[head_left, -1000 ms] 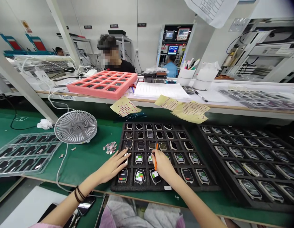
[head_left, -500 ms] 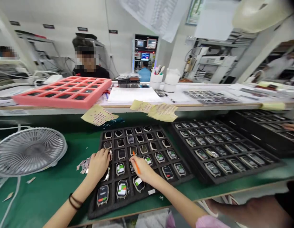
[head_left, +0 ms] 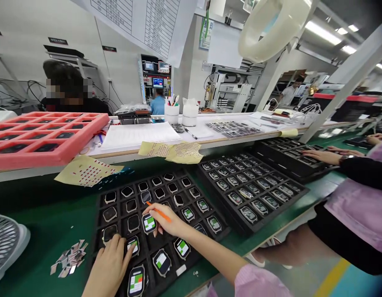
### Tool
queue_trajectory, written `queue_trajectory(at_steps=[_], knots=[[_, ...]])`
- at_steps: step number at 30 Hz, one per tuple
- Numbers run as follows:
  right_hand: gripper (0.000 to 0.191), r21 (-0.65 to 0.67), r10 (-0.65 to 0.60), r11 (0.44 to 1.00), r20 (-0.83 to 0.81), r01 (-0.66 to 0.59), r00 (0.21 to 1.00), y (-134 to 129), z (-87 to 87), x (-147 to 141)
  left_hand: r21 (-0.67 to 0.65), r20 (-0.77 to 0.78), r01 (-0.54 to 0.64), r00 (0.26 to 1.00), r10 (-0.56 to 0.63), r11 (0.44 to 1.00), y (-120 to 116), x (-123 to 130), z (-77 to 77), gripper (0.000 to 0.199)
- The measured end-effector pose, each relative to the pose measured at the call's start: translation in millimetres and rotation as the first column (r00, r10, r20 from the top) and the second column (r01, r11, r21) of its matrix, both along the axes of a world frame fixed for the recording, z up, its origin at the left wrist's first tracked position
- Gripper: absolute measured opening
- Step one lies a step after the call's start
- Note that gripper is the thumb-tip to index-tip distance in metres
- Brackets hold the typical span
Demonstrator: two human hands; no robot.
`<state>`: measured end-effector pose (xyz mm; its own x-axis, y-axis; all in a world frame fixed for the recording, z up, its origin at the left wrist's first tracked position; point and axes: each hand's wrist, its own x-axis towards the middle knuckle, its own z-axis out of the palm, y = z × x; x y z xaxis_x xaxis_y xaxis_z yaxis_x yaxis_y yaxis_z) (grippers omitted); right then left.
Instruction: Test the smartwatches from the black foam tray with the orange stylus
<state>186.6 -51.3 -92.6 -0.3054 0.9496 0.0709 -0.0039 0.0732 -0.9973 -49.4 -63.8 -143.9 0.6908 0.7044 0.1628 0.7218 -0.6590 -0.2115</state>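
Observation:
My right hand (head_left: pixel 164 220) grips a thin orange stick (head_left: pixel 160 212), its tip above a smartwatch with a green-and-white screen (head_left: pixel 149 223). My left hand (head_left: pixel 108 266) rests at the near left of the black foam tray (head_left: pixel 98 214), fingers spread. Its thumb lies next to a smartwatch with a green screen (head_left: pixel 132 246), and its fingertips are by a dark-screened watch (head_left: pixel 109 233). Several watches sit in the tray's pockets, dark-screened at the far side and with coloured screens nearer me. The hands hide some pockets.
A second black tray of watches (head_left: pixel 252 192) stands to the right. A co-worker's hands (head_left: pixel 320 156) work on a third tray. Yellow sheets (head_left: pixel 85 171), a pink foam tray (head_left: pixel 45 138), metal scraps (head_left: pixel 69 258) and a fan (head_left: pixel 5 247) surround the tray.
The view has swung right, shifting the tray left in the picture. My left hand now lies at the tray's near-left corner, my right hand has moved onto a watch, and a co-worker's arm has come into view.

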Motion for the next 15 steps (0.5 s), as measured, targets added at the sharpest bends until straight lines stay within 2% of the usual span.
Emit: queue_trajectory(at_steps=[2, 5, 7, 10, 13, 15], knots=[[0.023, -0.044, -0.011, 0.999, -0.097, 0.007, 0.995, 13.9, 8.8, 0.3, -0.049, 0.074, 0.002, 0.997, 0.002, 0.999, 1.6, 8.6, -1.4, 0.048], [0.021, -0.076, -0.042, 0.997, -0.176, 0.029, 0.983, 31.6, 18.3, 2.4, -0.136, 0.296, 0.044, 0.955, -0.002, 0.99, -2.6, 23.8, 1.1, 0.041], [0.019, -0.079, -0.06, 0.996, -0.205, 0.045, 0.977, 39.3, 20.1, 5.6, -0.243, 0.423, 0.04, 0.903, 0.069, 0.969, -5.7, 30.0, 5.1, 0.037], [0.019, -0.083, -0.085, 0.994, -0.231, 0.068, 0.969, 44.5, 15.7, 11.2, -0.488, 0.448, 0.014, 0.862, 0.237, 0.873, -2.5, 27.5, 12.7, 0.045], [0.02, -0.115, -0.127, 0.988, -0.248, 0.101, 0.96, 44.7, 8.3, 15.0, -0.65, 0.415, 0.088, 0.873, 0.256, 0.755, 9.3, 15.3, 14.4, 0.046], [0.021, -0.142, -0.141, 0.984, -0.249, 0.108, 0.958, 43.8, 5.4, 16.3, -0.706, 0.387, 0.076, 0.874, 0.294, 0.704, 18.0, 7.6, 9.8, 0.046]])
